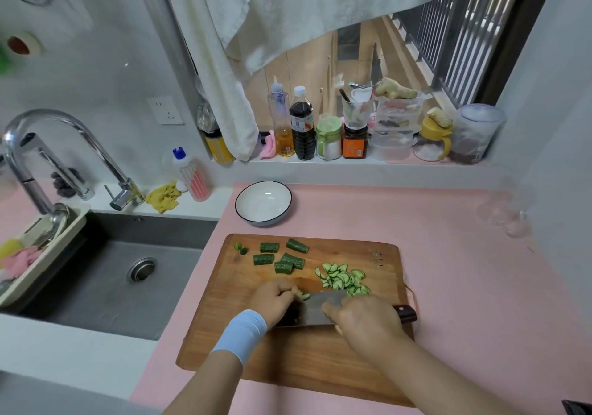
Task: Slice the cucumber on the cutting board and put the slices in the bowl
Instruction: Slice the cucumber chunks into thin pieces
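A wooden cutting board [352, 360] lies on the pink counter. Several dark green cucumber chunks [282, 257] sit at its far left, and a pile of thin pale slices [344, 278] lies to their right. My left hand [277, 297] holds a cucumber piece [304, 296] down on the board with curled fingers. My right hand [365, 321] grips a cleaver [315, 309] by its dark handle, the blade standing against the piece beside my left fingers. An empty white bowl [263, 202] with a dark rim stands on the counter beyond the board.
A steel sink [128, 273] with a tall faucet [48, 145] lies to the left of the board. Bottles and jars [336, 132] line the window sill behind. Clear glasses [509, 219] stand at the counter's far right. A cloth [224, 62] hangs above.
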Demonstrator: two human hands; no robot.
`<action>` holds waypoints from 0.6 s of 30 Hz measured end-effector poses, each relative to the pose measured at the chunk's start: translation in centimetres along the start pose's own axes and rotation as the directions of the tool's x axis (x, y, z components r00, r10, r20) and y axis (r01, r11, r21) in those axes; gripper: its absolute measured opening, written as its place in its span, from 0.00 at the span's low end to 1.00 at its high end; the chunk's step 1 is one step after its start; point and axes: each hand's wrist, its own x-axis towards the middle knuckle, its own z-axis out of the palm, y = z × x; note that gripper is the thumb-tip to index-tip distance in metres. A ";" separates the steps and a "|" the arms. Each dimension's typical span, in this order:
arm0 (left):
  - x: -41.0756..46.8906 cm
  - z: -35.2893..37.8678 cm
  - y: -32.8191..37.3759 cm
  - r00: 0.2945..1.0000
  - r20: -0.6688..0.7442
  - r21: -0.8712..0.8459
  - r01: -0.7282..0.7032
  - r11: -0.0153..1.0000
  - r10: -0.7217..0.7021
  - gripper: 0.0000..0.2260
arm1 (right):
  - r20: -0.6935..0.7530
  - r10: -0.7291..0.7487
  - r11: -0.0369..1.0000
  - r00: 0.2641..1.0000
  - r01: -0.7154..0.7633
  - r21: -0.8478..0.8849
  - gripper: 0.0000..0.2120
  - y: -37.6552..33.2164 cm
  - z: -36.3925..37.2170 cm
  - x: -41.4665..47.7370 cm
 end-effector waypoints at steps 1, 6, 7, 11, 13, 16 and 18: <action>0.0 0.2 0.2 1.000 0.023 -0.009 -0.002 1.000 0.002 0.13 | -0.003 -0.003 1.000 1.000 0.003 -0.013 0.17 0.0 -0.1 0.0; 0.8 0.1 0.3 0.999 -0.019 0.028 0.038 0.999 -0.037 0.18 | 0.002 -0.041 0.998 0.999 0.041 0.053 0.13 0.1 -0.1 0.4; 0.8 -0.4 0.1 0.993 -0.102 0.020 0.053 0.998 -0.051 0.18 | -0.029 -0.045 0.998 0.999 0.046 0.053 0.11 0.2 0.1 0.4; 0.0 -2.9 -1.6 0.813 -0.559 -0.132 0.103 0.986 -0.160 0.16 | -0.069 -0.029 0.998 0.997 0.033 0.057 0.11 0.4 -0.9 0.5; -0.9 -3.7 -2.6 0.721 -0.660 -0.149 0.152 0.977 -0.213 0.16 | -0.040 -0.004 0.997 0.999 0.007 0.074 0.12 0.4 -1.2 0.6; -1.1 -3.6 -2.6 0.838 -0.533 -0.095 0.078 0.992 -0.117 0.17 | -0.004 -0.002 0.998 1.000 0.002 0.061 0.11 0.0 -1.2 0.9; -0.3 -2.7 -0.7 0.976 -0.205 -0.105 0.050 0.993 -0.071 0.18 | 0.002 -0.005 0.999 1.000 0.005 0.051 0.10 -0.4 -1.4 1.3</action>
